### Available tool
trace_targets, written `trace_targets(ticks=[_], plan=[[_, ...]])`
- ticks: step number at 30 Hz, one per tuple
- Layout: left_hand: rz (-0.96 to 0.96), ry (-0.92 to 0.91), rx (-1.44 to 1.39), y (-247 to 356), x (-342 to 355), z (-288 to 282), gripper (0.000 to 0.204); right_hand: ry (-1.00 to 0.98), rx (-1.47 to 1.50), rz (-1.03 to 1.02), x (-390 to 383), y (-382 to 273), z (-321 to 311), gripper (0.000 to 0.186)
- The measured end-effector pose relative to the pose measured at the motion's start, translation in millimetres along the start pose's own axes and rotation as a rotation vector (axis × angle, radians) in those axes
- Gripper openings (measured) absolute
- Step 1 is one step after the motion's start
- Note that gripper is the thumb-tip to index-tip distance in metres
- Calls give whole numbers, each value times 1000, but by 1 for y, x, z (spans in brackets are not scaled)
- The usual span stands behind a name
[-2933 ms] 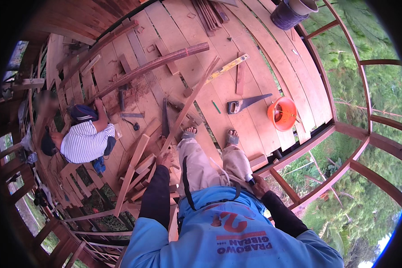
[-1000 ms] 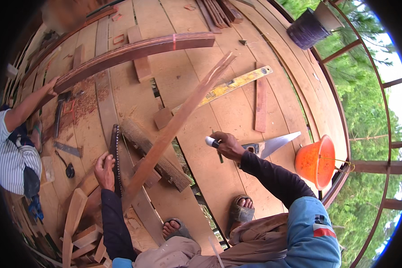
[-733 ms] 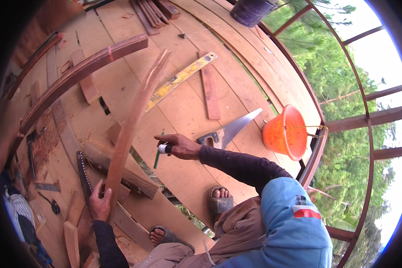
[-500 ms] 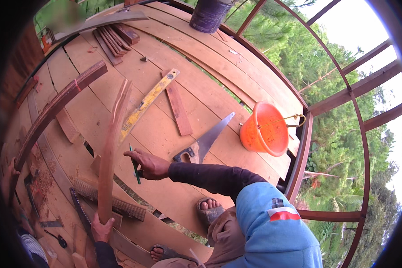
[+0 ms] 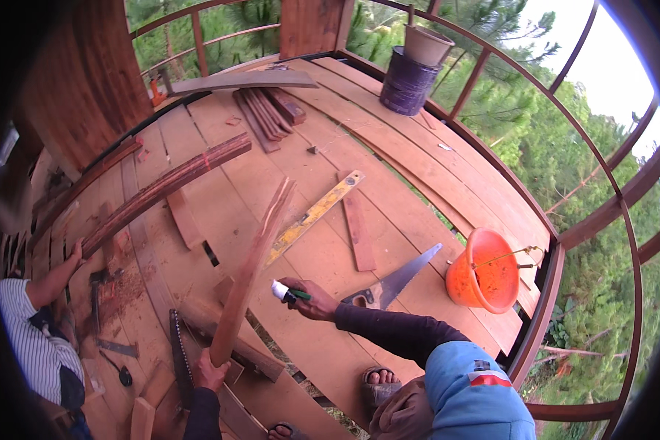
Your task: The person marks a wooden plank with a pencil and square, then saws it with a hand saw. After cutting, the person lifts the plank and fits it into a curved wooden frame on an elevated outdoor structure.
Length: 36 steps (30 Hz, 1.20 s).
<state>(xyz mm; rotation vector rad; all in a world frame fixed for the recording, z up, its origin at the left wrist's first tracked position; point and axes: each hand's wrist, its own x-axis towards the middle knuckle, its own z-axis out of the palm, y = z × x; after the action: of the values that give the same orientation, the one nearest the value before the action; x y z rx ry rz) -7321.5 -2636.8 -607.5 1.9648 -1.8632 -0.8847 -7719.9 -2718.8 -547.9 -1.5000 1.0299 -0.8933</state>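
My left hand (image 5: 211, 372) grips the lower end of a long, slightly curved reddish wooden strip (image 5: 243, 282), which slants up and away over the deck. My right hand (image 5: 309, 299) is closed around a thin green pencil-like stick (image 5: 301, 295), right of the strip. A small white thing (image 5: 279, 290) with a dark part shows at its fingertips; its kind is unclear. Just beyond the strip lies a yellow spirit level (image 5: 315, 216). A handsaw (image 5: 403, 281) rests beside my right forearm. Another dark saw blade (image 5: 180, 348) lies left of my left hand.
At left, a person in a striped shirt (image 5: 33, 330) holds a long dark beam (image 5: 169, 183). An orange bucket (image 5: 484, 271) stands at right by the railing (image 5: 535, 315). A dark bucket (image 5: 409, 81) and stacked wooden strips (image 5: 264, 117) are farther back. Gaps run between deck boards.
The view has swung, bringing more of the other person into sight. My right hand has turned, and the white thing now shows at its fingertips. My left hand still holds the strip.
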Motion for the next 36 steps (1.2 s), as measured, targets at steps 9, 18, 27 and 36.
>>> trace_targets(ticks=[9, 18, 27, 36], plan=[[93, 55, 55, -2, 26, 1, 49, -8, 178, 64, 22, -5, 37, 37], [36, 115, 60, 1, 14, 15, 52, -127, -449, -373, 89, -3, 116, 43], [75, 183, 43, 7, 20, 16, 44, -192, -680, -518, 109, 27, 141, 35], [74, 173, -24, -1, 15, 21, 47, -246, -668, -486, 99, 35, 140, 38]])
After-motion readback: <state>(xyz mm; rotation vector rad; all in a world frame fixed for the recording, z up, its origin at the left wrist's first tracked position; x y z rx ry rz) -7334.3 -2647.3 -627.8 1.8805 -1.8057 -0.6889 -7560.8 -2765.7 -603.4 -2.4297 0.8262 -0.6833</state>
